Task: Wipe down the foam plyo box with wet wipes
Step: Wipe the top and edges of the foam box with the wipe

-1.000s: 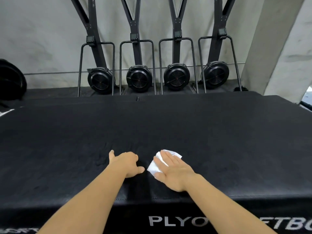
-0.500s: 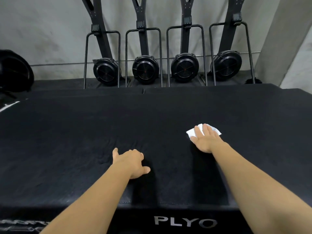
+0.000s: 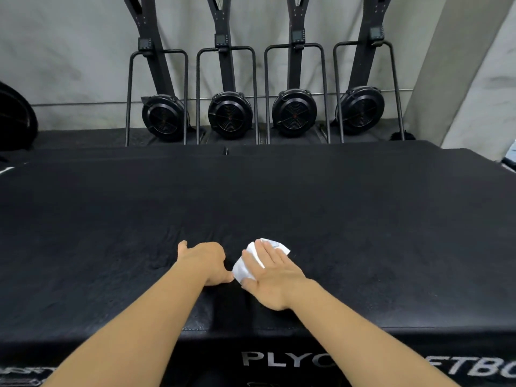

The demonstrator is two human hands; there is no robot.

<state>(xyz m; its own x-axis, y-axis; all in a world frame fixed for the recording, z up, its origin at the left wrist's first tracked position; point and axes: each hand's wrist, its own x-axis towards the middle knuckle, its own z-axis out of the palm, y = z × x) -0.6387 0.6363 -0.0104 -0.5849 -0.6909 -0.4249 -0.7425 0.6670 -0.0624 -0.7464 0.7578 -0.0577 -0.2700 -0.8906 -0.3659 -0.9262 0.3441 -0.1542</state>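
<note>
The black foam plyo box [image 3: 363, 219] fills the middle of the view, its top wide and flat, with white lettering on its near face. A white wet wipe [image 3: 245, 266] lies on the top near the front edge. My right hand [image 3: 270, 277] presses flat on the wipe with straight fingers, covering most of it. Just to the left, my left hand [image 3: 205, 262] rests on the box top with its fingers curled under, holding nothing, its thumb almost touching the wipe.
Several black upright fitness machines with round fan housings [image 3: 229, 115] stand in a row against the grey wall behind the box. A dark round object [image 3: 14, 115] sits at the far left. A pale pillar [image 3: 458, 71] rises at the right.
My right hand has slid the wipe back from the right and farther side to the near middle, beside my left hand. The left hand has stayed in place.
</note>
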